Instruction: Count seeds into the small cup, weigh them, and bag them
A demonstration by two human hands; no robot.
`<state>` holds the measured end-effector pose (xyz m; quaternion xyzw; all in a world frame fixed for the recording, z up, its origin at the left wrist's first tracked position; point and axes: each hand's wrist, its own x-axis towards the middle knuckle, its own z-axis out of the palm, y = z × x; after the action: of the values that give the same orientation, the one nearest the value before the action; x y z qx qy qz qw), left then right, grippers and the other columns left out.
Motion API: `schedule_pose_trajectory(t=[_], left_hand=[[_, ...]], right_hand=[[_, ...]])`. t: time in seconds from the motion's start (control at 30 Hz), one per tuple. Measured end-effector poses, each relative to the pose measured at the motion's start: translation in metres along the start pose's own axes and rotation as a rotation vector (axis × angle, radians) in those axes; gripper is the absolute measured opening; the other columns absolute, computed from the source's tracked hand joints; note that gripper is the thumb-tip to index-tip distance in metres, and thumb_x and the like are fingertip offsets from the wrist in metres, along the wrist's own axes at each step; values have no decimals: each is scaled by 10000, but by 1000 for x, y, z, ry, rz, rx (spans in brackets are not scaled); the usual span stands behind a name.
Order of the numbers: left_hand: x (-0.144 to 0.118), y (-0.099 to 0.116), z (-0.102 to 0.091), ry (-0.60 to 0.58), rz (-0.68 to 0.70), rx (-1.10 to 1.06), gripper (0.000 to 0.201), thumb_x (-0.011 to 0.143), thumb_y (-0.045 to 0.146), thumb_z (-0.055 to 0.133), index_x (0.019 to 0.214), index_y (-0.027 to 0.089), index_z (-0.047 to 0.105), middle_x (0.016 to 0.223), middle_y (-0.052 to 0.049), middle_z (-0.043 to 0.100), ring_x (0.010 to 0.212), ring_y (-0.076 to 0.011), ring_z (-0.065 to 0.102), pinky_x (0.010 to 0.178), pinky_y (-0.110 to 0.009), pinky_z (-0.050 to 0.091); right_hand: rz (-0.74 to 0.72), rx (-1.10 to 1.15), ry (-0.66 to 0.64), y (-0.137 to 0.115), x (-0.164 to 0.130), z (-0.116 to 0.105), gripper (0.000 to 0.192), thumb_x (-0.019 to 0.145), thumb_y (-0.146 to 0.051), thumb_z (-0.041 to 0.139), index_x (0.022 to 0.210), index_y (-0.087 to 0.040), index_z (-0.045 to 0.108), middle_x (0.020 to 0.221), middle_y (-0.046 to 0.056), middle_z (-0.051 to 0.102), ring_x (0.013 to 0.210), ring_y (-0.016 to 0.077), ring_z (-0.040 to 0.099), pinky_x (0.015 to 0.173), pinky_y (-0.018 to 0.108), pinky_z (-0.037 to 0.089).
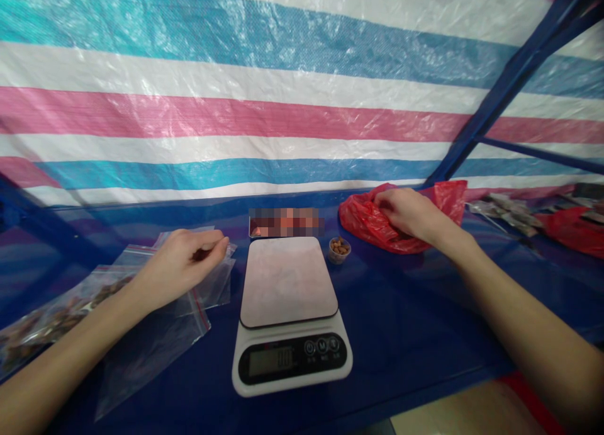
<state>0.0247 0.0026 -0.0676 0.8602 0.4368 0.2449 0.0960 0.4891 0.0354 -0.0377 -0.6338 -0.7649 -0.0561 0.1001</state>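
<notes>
My left hand (pixel 186 265) is curled closed above several clear zip bags (pixel 155 353) on the left, with nothing showing between its fingers. One zip bag of brown nuts (pixel 70 322) lies partly behind my left forearm. On the right, my right hand (pixel 408 214) grips the crumpled red plastic bag (pixel 363 218), and its fingertips are partly hidden in the folds. Between my hands stands a white kitchen scale (pixel 290 284), its display reading about 0.0. Beside the plate's right corner is a small clear cup (pixel 339 252) filled with brown nuts.
A blurred-out flat object (pixel 285 222) lies behind the scale. Farther right are several small filled packets (pixel 507 213) and another red bag (pixel 573 230). The blue table (pixel 391 334) backs onto a striped plastic sheet (pixel 245 117), with a blue metal post (pixel 500 89) at the right.
</notes>
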Motion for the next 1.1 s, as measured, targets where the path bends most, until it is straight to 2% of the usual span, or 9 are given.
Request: schedule_pose_trajectory(t=[0.17,0.33,0.47,0.53,0.6,0.67,0.73,0.87,1.1], left_hand=[[0,1,0,-2,3,0,520,1067,446,410,635,180,524,575,47,408,498,-87,416,507,-244,293],[1,2,0,6,1,2,525,1063,449,413,619,185,507,576,39,407,500,-91,410,502,-247,292],[1,1,0,7,12,-10,520,1057,443,427,620,184,538,576,33,429,501,-98,426,500,-252,297],[1,1,0,7,11,-14,514,1051,438,435,615,186,535,575,33,429,501,-100,428,500,-254,298],[1,2,0,5,5,-10,513,1049,436,439,607,188,521,575,34,420,502,-100,422,500,-253,297],[1,3,-1,6,0,-5,514,1048,435,435,604,188,514,577,35,415,505,-99,417,501,-252,297],[1,3,-1,0,-5,-3,514,1049,434,426,608,187,521,577,35,417,507,-100,419,505,-250,301],[1,4,-2,-17,-17,3,516,1051,440,409,615,186,518,583,35,422,511,-101,427,511,-249,304],[1,7,-3,-32,-38,2,488,1043,423,431,625,178,488,596,42,385,531,-90,407,534,-244,299]], right_hand=[[45,-41,66,-2,-2,-14,212,932,-149,571,930,-167,781,915,121,796,821,277,726,736,340,464],[46,-26,246,-17,-9,-27,230,967,-214,572,986,-161,795,969,150,795,863,318,726,741,378,474],[-140,196,393,-41,-16,-31,166,967,-221,610,918,-183,764,939,110,770,841,268,708,778,362,496],[-311,375,310,-56,-20,-30,139,978,-242,642,905,-189,748,916,82,759,818,232,695,768,337,506],[-467,514,141,-68,-23,-25,140,997,-257,658,912,-188,744,912,66,750,812,205,686,754,313,513],[-557,583,2,-77,-25,-20,139,1011,-242,659,921,-184,748,916,57,747,825,189,687,759,297,519],[-584,604,-53,-80,-25,-14,131,1014,-218,666,925,-181,755,914,51,749,834,181,690,780,295,523],[-592,623,-76,-76,-23,-9,114,1011,-219,690,945,-180,775,937,53,760,861,181,699,817,306,531],[-532,710,-142,-76,-23,-14,129,962,-289,766,1024,-186,813,997,73,802,920,205,738,842,320,566]])
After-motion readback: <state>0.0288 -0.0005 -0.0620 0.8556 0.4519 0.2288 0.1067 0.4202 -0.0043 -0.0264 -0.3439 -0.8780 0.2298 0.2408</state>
